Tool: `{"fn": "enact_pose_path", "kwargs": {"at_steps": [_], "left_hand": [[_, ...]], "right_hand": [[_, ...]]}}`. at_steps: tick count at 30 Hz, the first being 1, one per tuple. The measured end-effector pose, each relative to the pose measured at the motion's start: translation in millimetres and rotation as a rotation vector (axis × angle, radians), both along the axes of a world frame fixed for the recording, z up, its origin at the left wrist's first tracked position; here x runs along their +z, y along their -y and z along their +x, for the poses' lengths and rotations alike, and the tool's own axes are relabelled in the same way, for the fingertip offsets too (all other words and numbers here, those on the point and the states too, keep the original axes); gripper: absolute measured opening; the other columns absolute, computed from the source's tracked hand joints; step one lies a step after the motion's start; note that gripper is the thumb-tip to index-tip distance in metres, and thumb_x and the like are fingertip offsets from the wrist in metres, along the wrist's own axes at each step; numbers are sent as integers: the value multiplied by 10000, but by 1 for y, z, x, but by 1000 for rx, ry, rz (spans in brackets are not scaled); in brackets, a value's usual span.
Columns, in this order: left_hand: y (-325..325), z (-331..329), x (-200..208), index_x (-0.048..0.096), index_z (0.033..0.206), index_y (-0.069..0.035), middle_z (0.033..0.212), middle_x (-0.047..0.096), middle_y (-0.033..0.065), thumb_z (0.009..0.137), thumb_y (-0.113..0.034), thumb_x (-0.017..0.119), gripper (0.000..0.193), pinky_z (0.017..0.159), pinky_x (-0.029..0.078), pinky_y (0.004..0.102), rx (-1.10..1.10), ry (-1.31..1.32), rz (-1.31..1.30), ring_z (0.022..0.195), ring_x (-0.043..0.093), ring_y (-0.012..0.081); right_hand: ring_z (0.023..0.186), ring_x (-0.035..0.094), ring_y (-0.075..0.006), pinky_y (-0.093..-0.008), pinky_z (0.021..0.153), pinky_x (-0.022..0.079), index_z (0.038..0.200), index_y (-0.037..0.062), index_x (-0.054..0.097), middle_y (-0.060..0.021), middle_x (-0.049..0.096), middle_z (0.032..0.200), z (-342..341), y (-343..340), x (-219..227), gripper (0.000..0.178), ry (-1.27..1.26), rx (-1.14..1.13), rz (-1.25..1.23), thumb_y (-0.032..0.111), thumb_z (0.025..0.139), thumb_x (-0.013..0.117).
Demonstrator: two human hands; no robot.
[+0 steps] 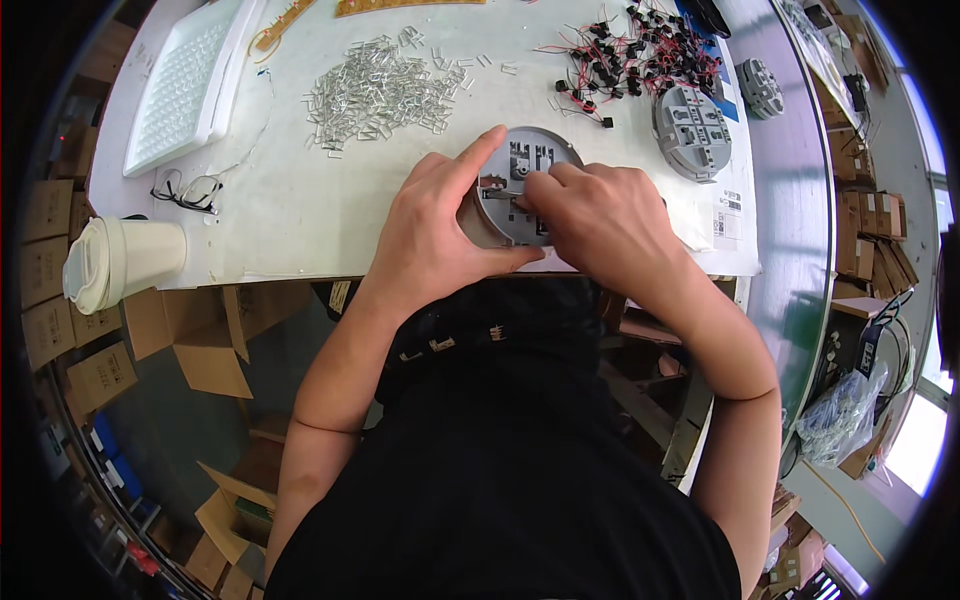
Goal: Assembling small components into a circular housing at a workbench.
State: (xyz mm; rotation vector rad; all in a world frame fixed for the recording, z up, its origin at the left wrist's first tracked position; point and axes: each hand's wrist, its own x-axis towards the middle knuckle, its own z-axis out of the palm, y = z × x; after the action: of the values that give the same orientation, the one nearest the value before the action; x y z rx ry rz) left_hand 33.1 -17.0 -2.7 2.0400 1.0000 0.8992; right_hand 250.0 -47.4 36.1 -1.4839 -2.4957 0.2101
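The left hand (428,222) has thumb and forefinger spread wide, grasping the rim of a round grey housing (522,166) at the desk's (285,225) near edge; the right hand's (608,215) fingers curl closely together over its interior, their grip hidden.

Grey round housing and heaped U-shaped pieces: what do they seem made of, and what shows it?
Grey round housing: probably moulded plastic, matte, from its even colour and rim. U-shaped pieces: likely bare metal, shiny, from silvery glints.
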Motion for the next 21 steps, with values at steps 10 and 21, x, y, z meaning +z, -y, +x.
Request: {"fn": "enact_pose_path", "kwargs": {"at_steps": [10,21], "left_hand": [[1,-1,-3,587,1512,-37,982,727,116,621,-361,1031,1047,871,562,426,18,-10,-7,944,651,288],[1,2,-8,589,1515,-45,967,717,113,612,-360,1034,1055,867,554,426,3,-8,6,927,643,289]], "right_hand": [[673,715,-286,-430,552,526,937,102,660,-69,671,789,-4,-4,27,84,283,26,8,173,938,706],[677,717,-282,-420,552,540,925,105,649,-66,671,789,-9,1,23,81,311,34,37,126,882,714]]}}
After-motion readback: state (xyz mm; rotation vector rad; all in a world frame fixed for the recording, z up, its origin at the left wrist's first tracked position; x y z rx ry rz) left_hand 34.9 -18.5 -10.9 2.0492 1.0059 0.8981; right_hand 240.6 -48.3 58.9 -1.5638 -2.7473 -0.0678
